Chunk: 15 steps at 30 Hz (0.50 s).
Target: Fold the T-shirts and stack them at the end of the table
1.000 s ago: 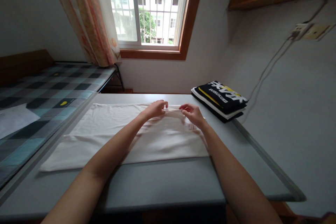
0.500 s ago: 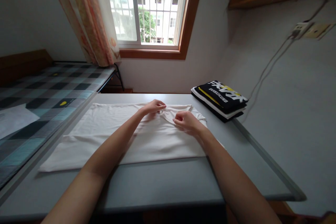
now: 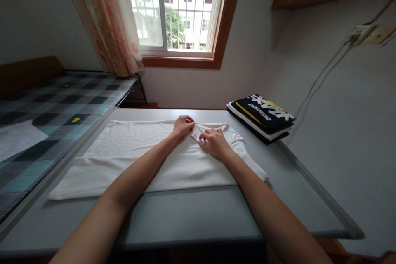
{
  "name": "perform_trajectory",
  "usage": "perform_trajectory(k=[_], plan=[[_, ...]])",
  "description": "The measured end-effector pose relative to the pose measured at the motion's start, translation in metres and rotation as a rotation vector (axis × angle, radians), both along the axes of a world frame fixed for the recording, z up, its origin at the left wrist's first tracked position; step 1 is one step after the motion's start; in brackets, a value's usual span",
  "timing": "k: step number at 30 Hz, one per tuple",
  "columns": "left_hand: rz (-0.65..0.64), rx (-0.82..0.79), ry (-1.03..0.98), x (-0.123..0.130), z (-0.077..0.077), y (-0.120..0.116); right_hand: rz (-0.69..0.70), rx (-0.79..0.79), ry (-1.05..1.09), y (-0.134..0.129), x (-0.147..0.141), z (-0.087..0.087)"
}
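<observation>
A white T-shirt (image 3: 136, 138) lies spread across the grey table, folded over lengthwise, with its long edges running left to right. My left hand (image 3: 183, 125) pinches the cloth near the far edge, thumb and fingers closed together. Just to its right and nearer to me, my right hand (image 3: 213, 142) has its fingers curled down on the shirt, closed on the fabric. Between the two hands the cloth is bunched in small creases. Part of the shirt is covered by my forearms.
A stack of folded dark and white shirts (image 3: 262, 115) sits at the table's back right, by the wall. Left of the grey table (image 3: 192, 214) is a bed with a checked cover (image 3: 93, 99) and a white paper (image 3: 21, 140). A cable (image 3: 315, 80) hangs along the right wall.
My right hand has moved slightly left, closer to my left hand, and its fingers have come down onto the cloth. The left hand stays at nearly the same spot.
</observation>
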State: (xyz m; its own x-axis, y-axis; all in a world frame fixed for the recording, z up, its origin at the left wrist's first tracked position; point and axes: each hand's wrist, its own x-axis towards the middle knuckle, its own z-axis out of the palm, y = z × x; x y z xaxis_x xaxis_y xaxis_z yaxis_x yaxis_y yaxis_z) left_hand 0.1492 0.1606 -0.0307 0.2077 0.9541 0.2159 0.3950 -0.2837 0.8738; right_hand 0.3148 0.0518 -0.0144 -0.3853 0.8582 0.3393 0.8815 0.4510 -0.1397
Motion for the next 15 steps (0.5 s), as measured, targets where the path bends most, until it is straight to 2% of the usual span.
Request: perform_trajectory(k=[4, 7, 15], plan=[[-0.066, -0.211, -0.211, -0.005, 0.003, 0.003, 0.028, 0.043, 0.02, -0.002, -0.003, 0.001], [-0.109, -0.312, -0.26, -0.007, 0.005, 0.003, 0.084, 0.058, 0.009, -0.004, -0.008, 0.003], [-0.156, -0.332, -0.217, -0.008, 0.011, 0.0, 0.125, 0.065, -0.068, -0.01, -0.017, 0.006]])
